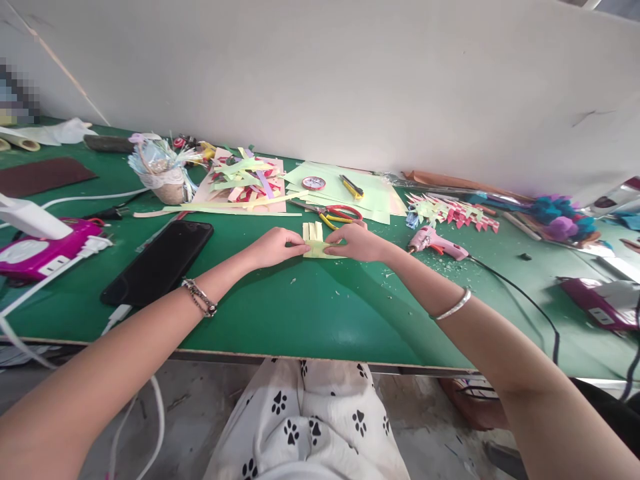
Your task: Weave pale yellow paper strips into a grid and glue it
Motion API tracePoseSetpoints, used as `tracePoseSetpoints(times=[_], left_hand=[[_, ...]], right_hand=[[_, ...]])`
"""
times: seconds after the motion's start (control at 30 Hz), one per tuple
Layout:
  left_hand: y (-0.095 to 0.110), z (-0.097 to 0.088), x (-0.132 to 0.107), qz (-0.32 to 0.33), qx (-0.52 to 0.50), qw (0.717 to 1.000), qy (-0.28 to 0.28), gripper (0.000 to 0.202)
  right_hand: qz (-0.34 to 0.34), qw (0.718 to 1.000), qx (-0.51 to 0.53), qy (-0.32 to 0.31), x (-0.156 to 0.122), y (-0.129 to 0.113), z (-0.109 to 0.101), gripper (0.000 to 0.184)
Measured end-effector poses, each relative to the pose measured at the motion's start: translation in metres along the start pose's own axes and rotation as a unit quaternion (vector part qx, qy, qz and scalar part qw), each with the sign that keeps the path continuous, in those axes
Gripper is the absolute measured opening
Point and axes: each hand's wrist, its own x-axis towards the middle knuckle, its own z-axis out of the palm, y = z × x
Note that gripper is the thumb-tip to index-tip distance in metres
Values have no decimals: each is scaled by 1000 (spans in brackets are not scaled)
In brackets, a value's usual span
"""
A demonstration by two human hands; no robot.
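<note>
A small pale yellow-green piece of paper [314,248], with slits cut into its far edge, lies on the green table in front of me. My left hand [277,247] pinches its left end between thumb and fingers. At the right end, my right hand [357,241] grips the paper the same way. Just beyond my right hand lie red-and-yellow scissors [345,215], their handles partly behind my fingers. Farther back, a yellow utility knife [352,187] and a round roll of tape [313,183] rest on pale green paper sheets [376,204].
A pink glue gun [440,243] with a black cord lies to the right, near cut paper strips [470,215]. On the left are a black phone [159,261], a magenta power strip [55,250] and a decorated pot [167,185]. Colored paper scraps [247,175] are heaped at the back.
</note>
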Motion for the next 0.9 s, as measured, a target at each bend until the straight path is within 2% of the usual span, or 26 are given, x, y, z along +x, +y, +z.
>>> tracePoseSetpoints(times=[0.27,0.4,0.53,0.67,0.9], left_hand=[[-2,3,-9,55,22,998,0,35],[8,4,-23,64,91,993,-33,40],[15,4,-38,94,159,981,-58,41],[14,3,-48,101,185,975,-69,46],[8,3,-56,169,198,962,-81,48]], right_hand=[[2,1000,-20,18,-6,-7,8,21],[-41,995,-68,60,-17,-15,21,19],[-76,988,-109,75,-29,-19,29,16],[-91,990,-85,74,-37,-16,29,23],[-84,993,-42,73,-42,-9,32,29]])
